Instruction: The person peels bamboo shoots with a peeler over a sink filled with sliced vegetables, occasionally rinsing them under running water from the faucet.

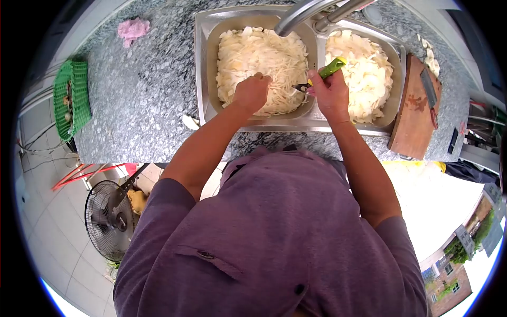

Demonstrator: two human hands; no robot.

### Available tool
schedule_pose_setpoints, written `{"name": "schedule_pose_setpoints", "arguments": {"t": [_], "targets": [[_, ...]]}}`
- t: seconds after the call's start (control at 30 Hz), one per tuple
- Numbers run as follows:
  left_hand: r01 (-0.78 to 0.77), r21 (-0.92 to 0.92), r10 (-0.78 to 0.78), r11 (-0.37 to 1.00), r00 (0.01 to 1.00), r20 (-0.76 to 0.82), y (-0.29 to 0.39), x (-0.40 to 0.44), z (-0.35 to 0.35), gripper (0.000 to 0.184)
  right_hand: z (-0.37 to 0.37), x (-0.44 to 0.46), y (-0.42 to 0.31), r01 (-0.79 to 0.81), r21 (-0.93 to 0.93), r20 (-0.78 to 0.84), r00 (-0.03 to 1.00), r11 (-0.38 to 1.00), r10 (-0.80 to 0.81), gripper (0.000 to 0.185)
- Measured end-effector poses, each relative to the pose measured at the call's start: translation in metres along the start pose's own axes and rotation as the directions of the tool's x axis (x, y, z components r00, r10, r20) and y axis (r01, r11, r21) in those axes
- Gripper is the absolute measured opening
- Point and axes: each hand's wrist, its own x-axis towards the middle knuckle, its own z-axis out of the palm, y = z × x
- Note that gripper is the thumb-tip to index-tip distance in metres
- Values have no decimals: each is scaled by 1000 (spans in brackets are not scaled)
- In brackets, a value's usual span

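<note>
At ten o'clock in your view, a green basket [79,95] sits at the edge of the worktop [142,90]; the pink cloth [133,29] lies between ten and eleven. At twelve, the left basin [212,68] holds a heap of pale strips [264,50]. Your left hand [253,94] is low over that heap, fingers curled together; whether they grip a piece you cannot tell. Between one and two, your right hand [330,98] has its fingers wrapped around a green-handled tool [334,67], its dark head pointing towards nine over the strips. Near two, pale slices [362,74] fill much of the right basin [393,84]. Beyond, towards three, a knife [429,87] rests on the wooden board [413,124].

You appear to be midway through paring or shredding into the left basin. The next move probably calls for a steady left hand and a controlled stroke, blade clear of your fingertips.
</note>
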Motion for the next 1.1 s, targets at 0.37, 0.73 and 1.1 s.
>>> {"name": "schedule_pose_setpoints", "arguments": {"t": [0.37,0.73,1.1], "targets": [[4,-422,9,907,1000,28,5,-63,-18,24,16,-14,14,-134,-79,83,987,988,141,32],[-38,39,38,999,999,-6,-6,-104,-54,49,21,-24,11,-113,-84,125,984,990,123,32],[558,-172,-584,812,776,-237,-91,-182,-90,30,32,-29,2,-119,-9,180,976,993,119,31]]}}
